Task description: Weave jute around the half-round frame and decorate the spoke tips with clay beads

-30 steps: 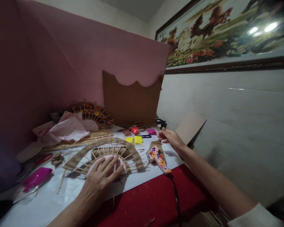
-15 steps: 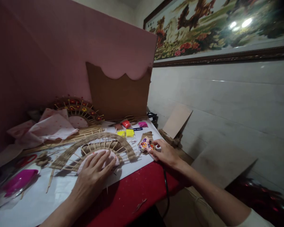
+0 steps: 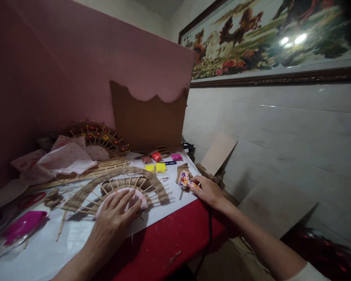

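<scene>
My left hand (image 3: pixel 117 212) lies with its fingers flat on the pink spotted cloth in the middle of a half-round fan frame (image 3: pixel 119 175) of sticks and woven twine. Part of the cloth is hidden under the palm. At the table's right edge my right hand (image 3: pixel 209 191) is closed around the handle of a flower-patterned glue gun (image 3: pixel 186 179), whose nozzle points to the left. A torn piece of brown cardboard (image 3: pixel 181 168) is just behind the gun. A roll of twine (image 3: pixel 114 185) shows through the frame.
Yellow clay packets (image 3: pixel 160 168), a red packet (image 3: pixel 156 156), a blue cutter (image 3: pixel 171 162) and scissors lie behind the frame. A second, decorated fan (image 3: pixel 105 136) stands at the back left. A dark cord (image 3: pixel 210 230) hangs beside the red table cover (image 3: pixel 163 234).
My right hand has closed round the glue gun's handle and shifted it slightly right, off the cardboard. My left hand stays on the cloth.
</scene>
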`<action>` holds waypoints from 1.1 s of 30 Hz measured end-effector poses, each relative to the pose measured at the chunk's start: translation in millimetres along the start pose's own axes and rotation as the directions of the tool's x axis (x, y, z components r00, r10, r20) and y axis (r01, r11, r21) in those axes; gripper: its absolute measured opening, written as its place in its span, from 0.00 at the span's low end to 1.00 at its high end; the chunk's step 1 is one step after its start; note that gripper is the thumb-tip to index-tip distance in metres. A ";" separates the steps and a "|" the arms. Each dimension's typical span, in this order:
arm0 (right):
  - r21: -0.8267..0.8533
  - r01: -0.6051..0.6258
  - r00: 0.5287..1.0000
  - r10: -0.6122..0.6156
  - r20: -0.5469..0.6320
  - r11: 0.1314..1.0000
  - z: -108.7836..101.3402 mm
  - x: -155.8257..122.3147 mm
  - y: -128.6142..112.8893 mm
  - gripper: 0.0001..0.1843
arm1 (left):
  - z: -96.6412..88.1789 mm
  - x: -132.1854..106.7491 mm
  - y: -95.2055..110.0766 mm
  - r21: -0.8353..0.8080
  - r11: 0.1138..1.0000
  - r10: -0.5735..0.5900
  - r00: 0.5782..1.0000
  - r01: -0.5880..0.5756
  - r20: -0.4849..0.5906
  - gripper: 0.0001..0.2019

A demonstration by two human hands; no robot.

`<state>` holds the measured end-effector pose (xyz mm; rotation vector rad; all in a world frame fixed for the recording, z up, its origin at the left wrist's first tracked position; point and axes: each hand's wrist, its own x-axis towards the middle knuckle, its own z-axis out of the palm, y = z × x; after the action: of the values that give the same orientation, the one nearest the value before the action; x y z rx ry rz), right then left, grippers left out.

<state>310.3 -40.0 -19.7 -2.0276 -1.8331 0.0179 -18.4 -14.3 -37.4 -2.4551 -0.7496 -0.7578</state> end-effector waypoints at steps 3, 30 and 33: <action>-0.008 0.027 1.000 -0.027 0.004 1.000 -1.0 4.0 1.6 0.13 | 2.8 -0.9 -0.7 0.000 1.000 0.002 1.000 -0.002 0.005 0.16; -0.181 0.329 0.910 -0.261 0.322 0.927 38.0 207.1 7.6 0.15 | -24.9 -0.9 3.6 -0.333 0.934 -0.137 0.991 0.129 0.001 0.10; -0.160 0.372 0.880 -0.293 0.374 0.914 43.1 214.1 11.6 0.14 | -23.9 -1.1 3.0 -0.349 0.927 -0.149 0.989 0.136 -0.013 0.13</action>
<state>338.8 176.5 -7.8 -1.9108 -2.4945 0.0707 -26.1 -30.4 -21.1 -2.7080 -0.8481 -1.0716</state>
